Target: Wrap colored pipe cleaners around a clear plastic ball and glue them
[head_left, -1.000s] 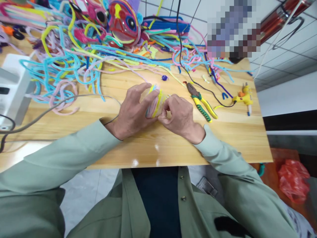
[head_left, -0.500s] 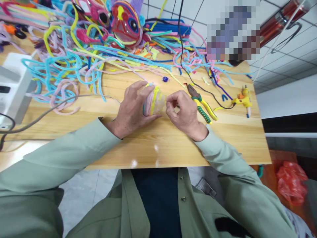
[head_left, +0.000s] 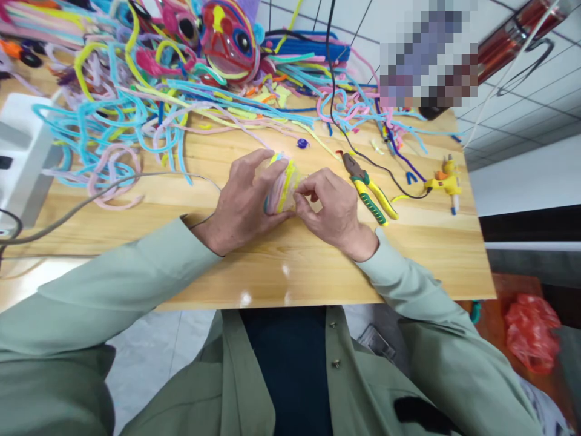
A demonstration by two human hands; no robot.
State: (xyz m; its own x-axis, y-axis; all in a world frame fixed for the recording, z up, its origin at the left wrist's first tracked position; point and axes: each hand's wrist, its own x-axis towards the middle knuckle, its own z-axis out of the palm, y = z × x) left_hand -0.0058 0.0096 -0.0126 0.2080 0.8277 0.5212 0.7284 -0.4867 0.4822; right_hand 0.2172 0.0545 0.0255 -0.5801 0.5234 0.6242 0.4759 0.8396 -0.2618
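A rounded piece wrapped in pink, yellow and blue strips [head_left: 284,189] is held above the wooden table [head_left: 272,266]. My left hand [head_left: 247,200] wraps round its left side, thumb below and fingers over the top. At its right edge my right hand [head_left: 329,209] is closed in a pinch of thumb and forefinger; whatever lies between those fingertips is too small to make out. Pliers with yellow and green handles [head_left: 374,197] lie just right of my right hand. Behind the piece sits a small dark blue coil [head_left: 302,143].
Tangled pipe cleaners [head_left: 136,121] and a red fish-like figure [head_left: 231,45] fill the back. A yellow glue gun [head_left: 447,183] lies at the right, its black cord [head_left: 333,79] running backward. A white power box [head_left: 27,163] and grey cable [head_left: 86,209] are at the left.
My right hand has moved slightly left, its pinched fingertips now against the wrapped piece. The piece and my left hand have shifted a little to the right.
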